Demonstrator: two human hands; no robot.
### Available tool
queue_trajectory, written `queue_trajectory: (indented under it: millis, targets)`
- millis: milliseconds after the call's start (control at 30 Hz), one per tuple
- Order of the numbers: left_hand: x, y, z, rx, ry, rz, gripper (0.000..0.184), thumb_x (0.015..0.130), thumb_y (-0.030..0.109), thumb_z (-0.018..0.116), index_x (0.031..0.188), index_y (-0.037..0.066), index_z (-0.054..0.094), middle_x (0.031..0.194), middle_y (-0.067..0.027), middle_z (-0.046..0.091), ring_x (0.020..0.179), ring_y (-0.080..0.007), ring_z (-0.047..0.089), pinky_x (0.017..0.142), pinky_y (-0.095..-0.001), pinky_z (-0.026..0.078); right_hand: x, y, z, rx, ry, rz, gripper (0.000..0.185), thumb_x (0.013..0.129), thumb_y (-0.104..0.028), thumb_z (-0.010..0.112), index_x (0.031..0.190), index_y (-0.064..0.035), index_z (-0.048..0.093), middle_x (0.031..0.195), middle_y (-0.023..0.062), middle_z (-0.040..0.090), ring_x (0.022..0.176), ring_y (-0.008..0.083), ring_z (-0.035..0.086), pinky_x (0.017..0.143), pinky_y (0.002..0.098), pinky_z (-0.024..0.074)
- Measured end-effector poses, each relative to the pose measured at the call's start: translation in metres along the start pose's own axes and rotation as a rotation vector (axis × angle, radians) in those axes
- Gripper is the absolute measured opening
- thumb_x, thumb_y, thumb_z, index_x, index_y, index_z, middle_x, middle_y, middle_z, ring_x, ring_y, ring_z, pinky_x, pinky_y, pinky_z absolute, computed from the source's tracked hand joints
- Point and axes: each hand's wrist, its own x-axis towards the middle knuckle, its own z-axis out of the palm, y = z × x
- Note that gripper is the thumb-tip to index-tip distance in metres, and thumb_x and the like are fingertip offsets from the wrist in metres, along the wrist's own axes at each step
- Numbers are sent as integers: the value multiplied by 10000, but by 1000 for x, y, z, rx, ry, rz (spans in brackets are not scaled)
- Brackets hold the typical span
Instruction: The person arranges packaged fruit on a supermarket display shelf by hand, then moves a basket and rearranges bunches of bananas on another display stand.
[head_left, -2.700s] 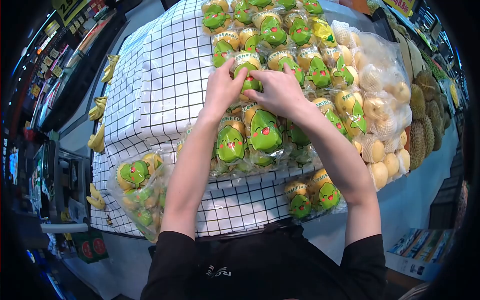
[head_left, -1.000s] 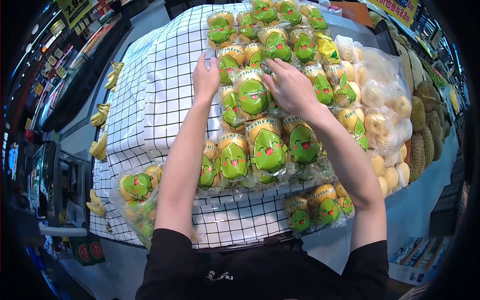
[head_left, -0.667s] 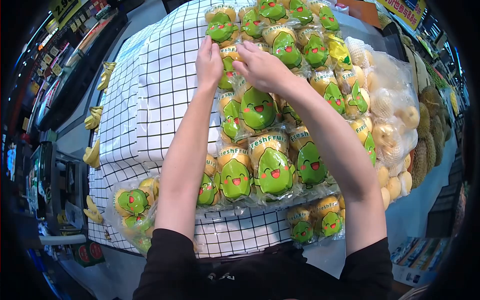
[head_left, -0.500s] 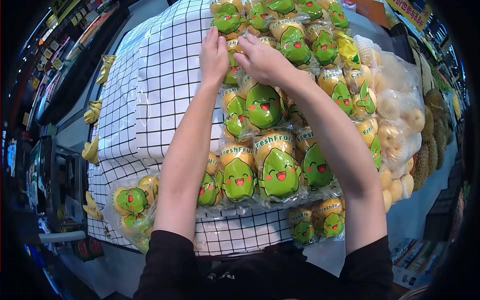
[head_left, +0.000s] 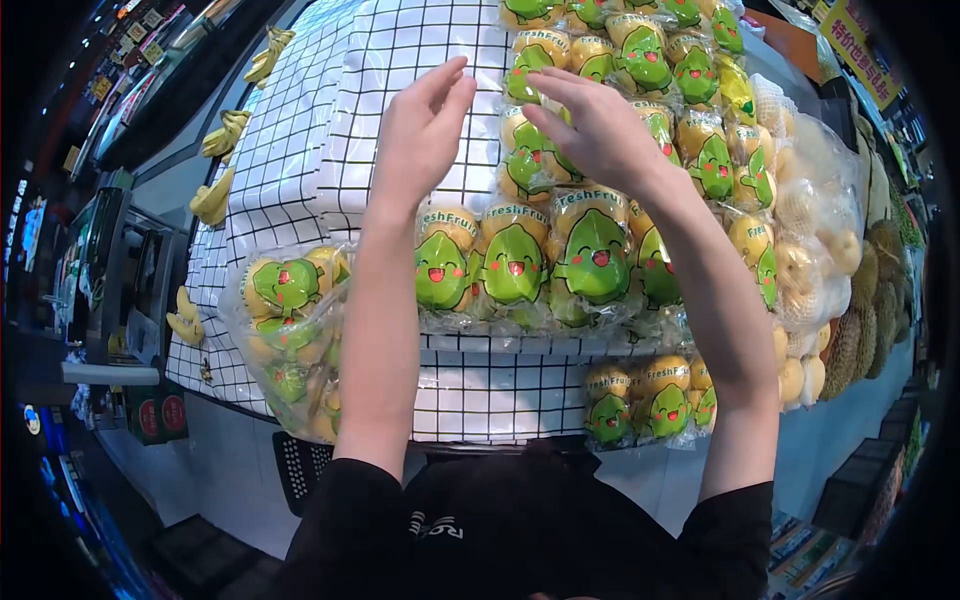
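Rows of clear bags with yellow fruit and green cartoon labels (head_left: 597, 255) lie on a black-and-white checked cloth (head_left: 365, 150). My left hand (head_left: 425, 130) is over the bare cloth left of the bags, fingers apart and nothing in it. My right hand (head_left: 600, 130) is over the upper bags, its thumb and fingers spread to the left around no object. Its fingertips overlap a label in the view, and whether they touch it I cannot tell. A gap with cloth showing lies between the two hands.
One bag of fruit (head_left: 285, 290) lies at the cloth's front left, several more (head_left: 665, 400) at the front right. Bananas (head_left: 225, 133) line the left edge. Netted pale fruit (head_left: 800, 210) sits on the right, with durians (head_left: 850, 340) beyond. A yellow sign (head_left: 858, 50) stands at upper right.
My hands, earlier close together over the upper bags, are now farther apart. My left hand has moved onto bare cloth, my right hand to the right. The view has also shifted.
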Motion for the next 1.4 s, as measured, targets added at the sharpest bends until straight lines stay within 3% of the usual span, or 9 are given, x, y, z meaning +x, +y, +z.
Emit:
queue_trajectory:
  millis: [167,200,367,533,800,933,1000,1100,1400]
  targets:
    - [-142,-23,-24,9,375,-75,399,929,162,672,1264,-44,607,1179,-202,674,1123,-242,636,969,-358,479,-32,-64,-10,37,11,-139,272,930,-251,598,1034,-4,643,891,176,687,846,365,667,720,461,536]
    - [-161,-34,-24,12,363,-68,399,929,162,672,1264,-44,607,1179,-202,674,1123,-242,636,969,-358,479,-41,-83,-17,42,-90,-64,295,924,-209,642,1133,-2,660,1057,204,699,944,357,679,811,420,545]
    - [-200,-61,-23,158,190,-209,649,860,335,743,1331,-60,534,1361,-259,536,1272,-346,520,1041,-401,420,-101,-145,15,351,-12,44,264,910,-146,641,1128,1,655,965,191,697,855,365,671,739,408,549]
    - [-198,-88,-22,290,210,-179,637,857,399,733,1272,-56,572,1366,-282,517,1332,-405,433,1118,-431,327,-160,-186,67,683,50,452,429,914,-112,620,1301,57,542,1322,310,533,894,344,690,765,387,555]
    - [-197,-115,-28,15,236,-152,329,1014,270,535,1039,-44,631,1320,-276,572,1336,-366,459,1086,-406,352,-169,-191,108,674,33,530,743,921,-117,640,1495,94,218,1525,331,276,1063,288,670,764,320,580]
    - [-192,-107,-31,-32,280,-103,307,1014,245,547,1010,-52,626,1224,-250,644,1264,-311,540,1022,-387,416,-164,-193,124,611,102,545,763,919,-156,645,1493,100,214,1531,334,259,1220,337,583,834,345,564]
    - [-191,-96,-32,-207,268,-251,261,1004,195,577,999,-62,624,1064,-170,712,1043,-195,644,865,-313,496,-160,-197,123,538,68,546,764,912,-221,634,1468,125,240,1476,410,266,1362,495,361,1110,448,349]
    - [-185,-93,-28,-252,308,-206,240,979,132,614,1089,-80,641,940,-81,707,817,-88,622,706,-239,493,-152,-198,120,607,69,588,766,915,-255,634,1473,105,253,1485,405,243,1381,491,334,1110,451,346]
    - [-201,-62,-34,-274,339,-158,328,991,114,596,1238,-101,596,1093,-114,667,948,-142,633,844,-274,519,-147,-208,119,1049,294,708,520,942,-167,639,1391,31,465,1408,237,410,1260,303,504,1003,365,456]
